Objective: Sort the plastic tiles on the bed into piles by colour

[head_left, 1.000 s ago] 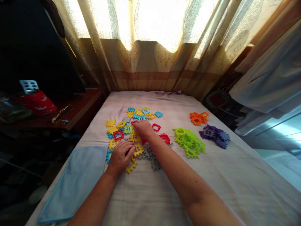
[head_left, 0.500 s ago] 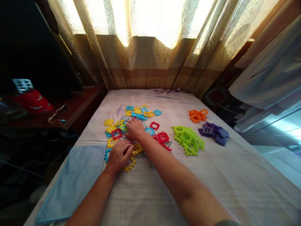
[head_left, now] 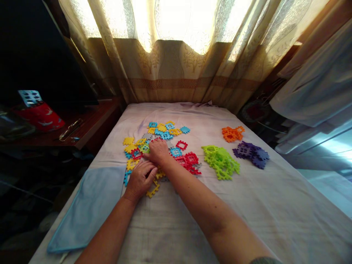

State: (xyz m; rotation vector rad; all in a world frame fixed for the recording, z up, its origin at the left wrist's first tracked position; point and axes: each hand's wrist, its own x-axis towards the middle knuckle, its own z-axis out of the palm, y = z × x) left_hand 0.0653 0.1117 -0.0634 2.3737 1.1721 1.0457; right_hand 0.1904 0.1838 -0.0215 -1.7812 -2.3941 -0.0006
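My right hand point(head_left: 158, 151) reaches into a mixed spread of notched plastic interlocking tiles, its fingers curled down. What its fingertips hold, if anything, is hidden. My left hand point(head_left: 140, 179) lies just nearer and to the left, palm down on the tiles, thumb apart from the fingers. Just left of the right hand is a lime green tile point(head_left: 145, 148), with a red frame tile point(head_left: 136, 153) beside it. A yellow tile point(head_left: 132, 164) lies by the left fingers. Right of my right hand are a blue window tile point(head_left: 175, 151) and several red tiles point(head_left: 191, 158).
On the bed sheet point(head_left: 261, 209) to the right lie a lime green pile point(head_left: 221, 162), an orange pile point(head_left: 232, 134) and a purple pile point(head_left: 250, 153). A folded light blue cloth point(head_left: 88, 209) is at the left. Beyond it stands a wooden desk point(head_left: 93, 126) with a red pencil case point(head_left: 44, 116).
My hands have shifted only slightly, and the right fingers have drawn a little nearer the left hand. The lime green tile beside them shows more clearly. The view has moved a little.
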